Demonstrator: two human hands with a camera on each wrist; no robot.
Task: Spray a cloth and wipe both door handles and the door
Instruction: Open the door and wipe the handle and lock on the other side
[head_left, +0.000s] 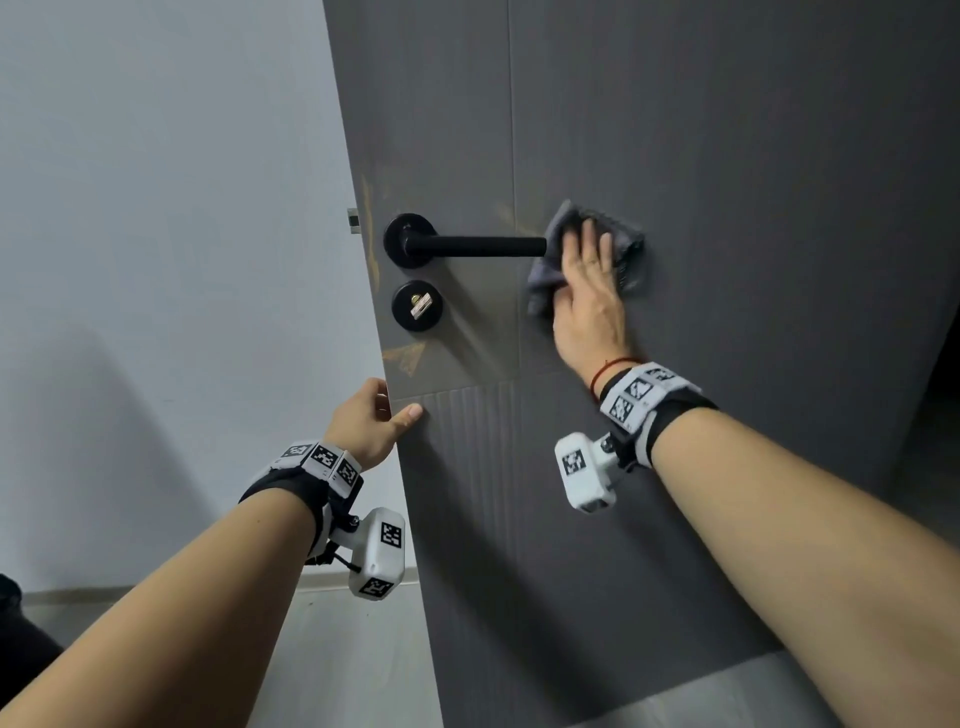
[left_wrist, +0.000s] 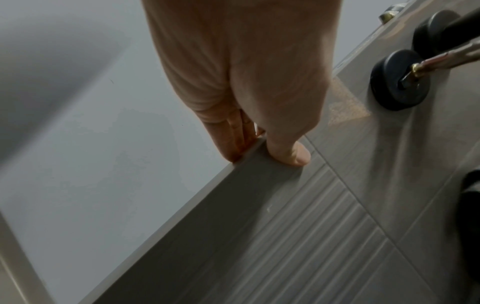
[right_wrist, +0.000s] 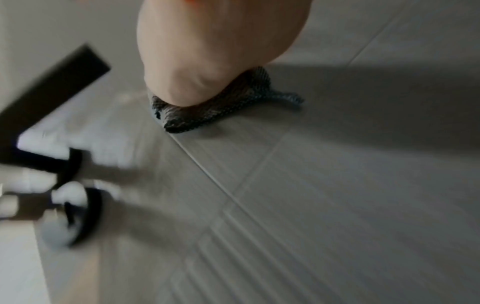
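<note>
A dark grey door (head_left: 701, 130) fills the right of the head view, with a black lever handle (head_left: 478, 246) and a round black lock (head_left: 417, 305) holding a key below it. My right hand (head_left: 589, 291) presses a grey cloth (head_left: 626, 244) flat against the door face, just right of the lever's tip, fingers straight. In the right wrist view the cloth (right_wrist: 213, 109) bunches under my palm. My left hand (head_left: 369, 421) grips the door's free edge below the lock, thumb (left_wrist: 291, 152) on the face and fingers (left_wrist: 228, 139) wrapped behind.
A pale wall (head_left: 156, 260) lies left of the door edge, with a skirting board (head_left: 332, 579) at the floor. Brownish smears (head_left: 402, 356) mark the door near the edge and lock. A ribbed panel (head_left: 467, 441) runs below the handle.
</note>
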